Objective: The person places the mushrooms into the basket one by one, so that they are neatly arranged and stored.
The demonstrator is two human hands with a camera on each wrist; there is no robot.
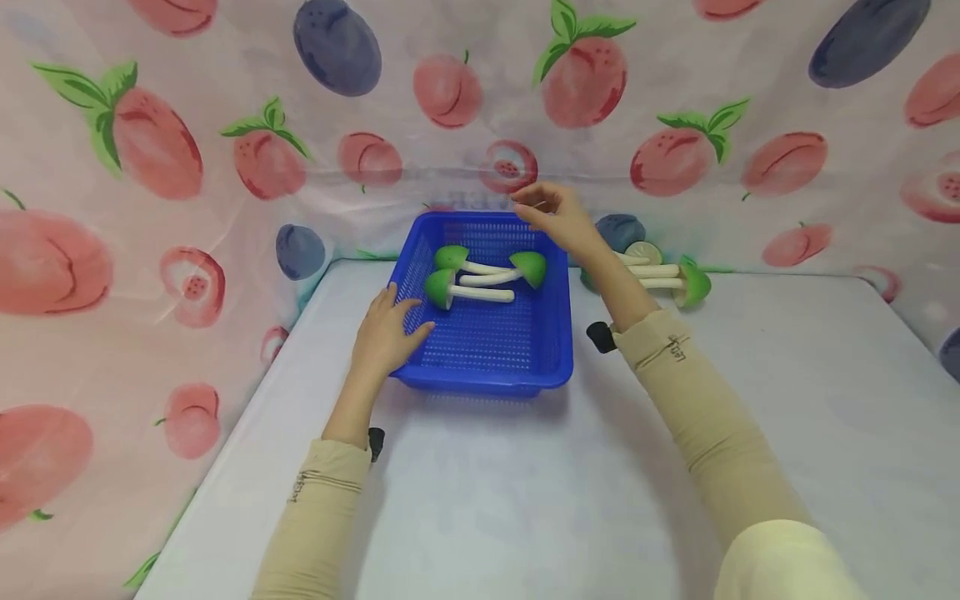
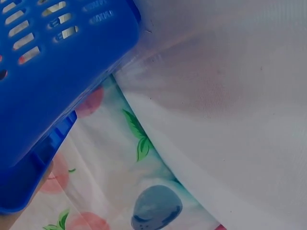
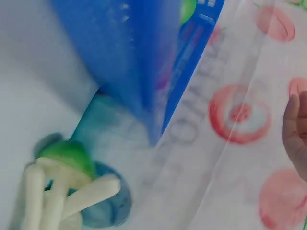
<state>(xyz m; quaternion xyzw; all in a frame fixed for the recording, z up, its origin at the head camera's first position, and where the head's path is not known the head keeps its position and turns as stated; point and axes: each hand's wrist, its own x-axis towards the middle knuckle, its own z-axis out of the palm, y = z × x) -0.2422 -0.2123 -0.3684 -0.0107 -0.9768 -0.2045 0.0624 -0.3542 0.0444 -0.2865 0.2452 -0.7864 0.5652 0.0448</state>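
Observation:
A blue plastic basket stands near the back of the table. Three toy mushrooms with green caps and white stems lie inside, among them a front mushroom and one with its cap to the right. My left hand rests at the basket's left rim, fingers spread and thumb over the inside. In the left wrist view only a bit of that hand shows behind the rim. Over the far right corner, my right hand hovers with loosely bent fingers and nothing in them; the right wrist view shows its fingertips apart from the basket.
More green-capped mushrooms lie right of the basket, partly behind my right forearm, with a lemon slice beside them. A fruit-print cloth hangs right behind the white table and along its left side.

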